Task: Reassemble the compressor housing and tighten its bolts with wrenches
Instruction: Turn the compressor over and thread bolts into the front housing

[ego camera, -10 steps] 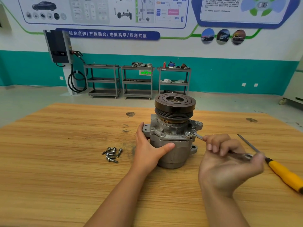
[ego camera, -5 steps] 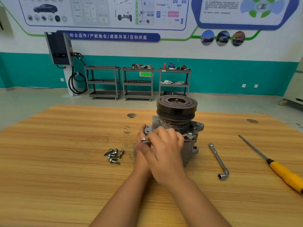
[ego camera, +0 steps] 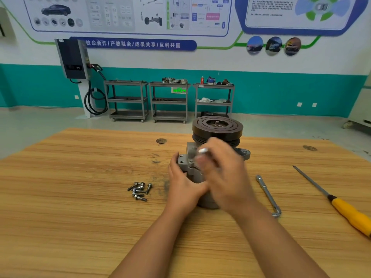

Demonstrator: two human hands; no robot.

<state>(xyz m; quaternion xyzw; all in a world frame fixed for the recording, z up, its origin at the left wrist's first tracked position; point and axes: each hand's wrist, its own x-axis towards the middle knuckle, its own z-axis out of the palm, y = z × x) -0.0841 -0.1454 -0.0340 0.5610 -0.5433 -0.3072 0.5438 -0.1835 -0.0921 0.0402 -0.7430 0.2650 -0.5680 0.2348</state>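
The grey compressor housing point(ego camera: 190, 157) stands upright on the wooden table point(ego camera: 80, 207), its dark pulley point(ego camera: 217, 128) on top. My left hand point(ego camera: 183, 183) grips the housing's left side, thumb across the front. In front of the housing my right hand point(ego camera: 222, 173) is blurred; its curled fingers pinch a small shiny metal piece point(ego camera: 202, 150), too blurred to name. It hides most of the housing's front. An L-shaped socket wrench point(ego camera: 268, 194) lies on the table to the right, apart from both hands.
Several loose bolts point(ego camera: 139, 190) lie in a heap left of the housing. A yellow-handled screwdriver point(ego camera: 349, 213) lies near the table's right edge. Three grey carts point(ego camera: 169, 101) stand by the far wall.
A second ago my right hand held the wrench on a bolt at the housing's right. The wrench now lies on the table, and that hand has moved across the housing's front.
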